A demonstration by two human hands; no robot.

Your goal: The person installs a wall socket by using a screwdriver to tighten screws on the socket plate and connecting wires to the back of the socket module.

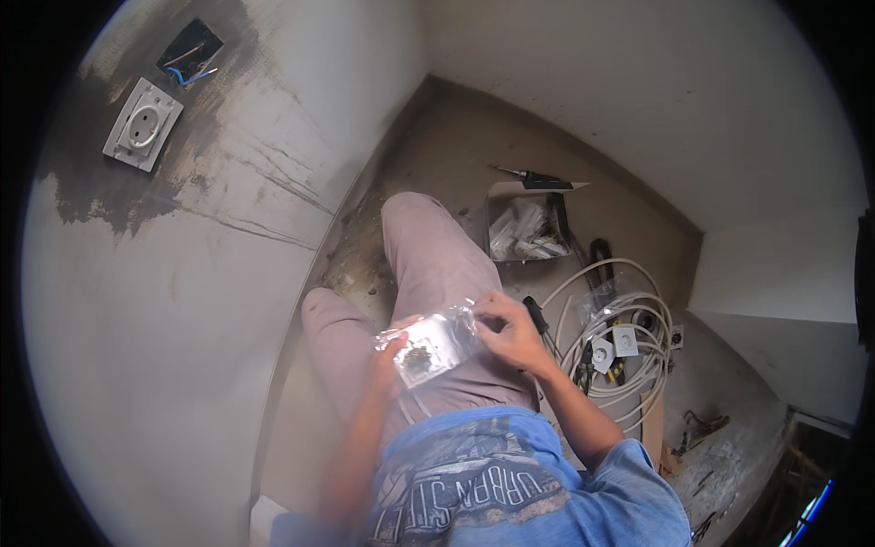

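A clear, crinkly plastic packet [427,351] with a pale square fitting inside lies over my lap. My left hand [390,356] grips its left side, thumb on the front. My right hand [506,333] pinches the packet's upper right edge, fingers bent against the plastic. The fitting's details are blurred under the glare.
On the left wall are a mounted white socket [143,126] and a recess with wires [187,59]. On the floor ahead sit an open box [565,228] of small bags and a screwdriver [538,179]. Right lie coiled cable [652,273], loose sockets [625,342] and tools [534,313].
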